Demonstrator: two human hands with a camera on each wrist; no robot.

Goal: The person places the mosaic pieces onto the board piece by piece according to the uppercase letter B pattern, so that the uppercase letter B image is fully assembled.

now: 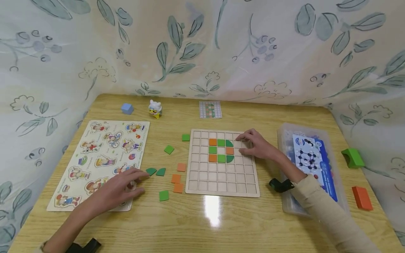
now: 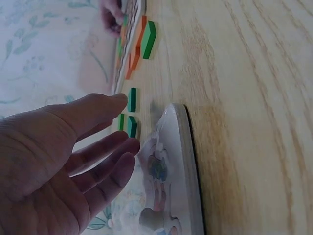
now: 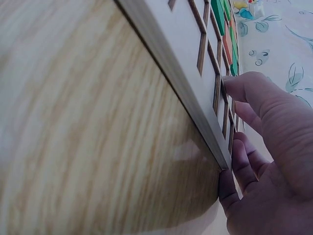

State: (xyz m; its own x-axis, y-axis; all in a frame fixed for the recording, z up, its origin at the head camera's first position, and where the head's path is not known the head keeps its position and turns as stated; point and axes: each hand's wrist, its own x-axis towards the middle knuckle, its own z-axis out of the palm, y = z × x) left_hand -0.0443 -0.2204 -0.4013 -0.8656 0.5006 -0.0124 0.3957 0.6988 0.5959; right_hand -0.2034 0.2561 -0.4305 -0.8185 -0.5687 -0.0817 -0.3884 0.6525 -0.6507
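Observation:
A wooden grid board (image 1: pixel 221 175) lies in the middle of the table, with orange and green tiles (image 1: pixel 221 151) set in a ring near its top. My right hand (image 1: pixel 242 144) rests flat on the board's upper right squares. In the right wrist view its thumb and fingers (image 3: pixel 244 93) lie against the board's edge (image 3: pixel 195 73). My left hand (image 1: pixel 139 181) hovers open over the corner of a character puzzle board (image 1: pixel 101 158), fingertips just short of two green quarter-round tiles (image 1: pixel 156 172). The left wrist view shows the straight fingers (image 2: pixel 98 142) near those tiles (image 2: pixel 132 112).
Loose green (image 1: pixel 169 149) and orange tiles (image 1: pixel 176 182) lie left of the grid board. At the back stand a blue cube (image 1: pixel 127 108), a small sheep toy (image 1: pixel 155 108) and a pattern card (image 1: pixel 210 109). A clear plastic box (image 1: pixel 308 165), a green block (image 1: pixel 352 157) and an orange block (image 1: pixel 362 198) sit right.

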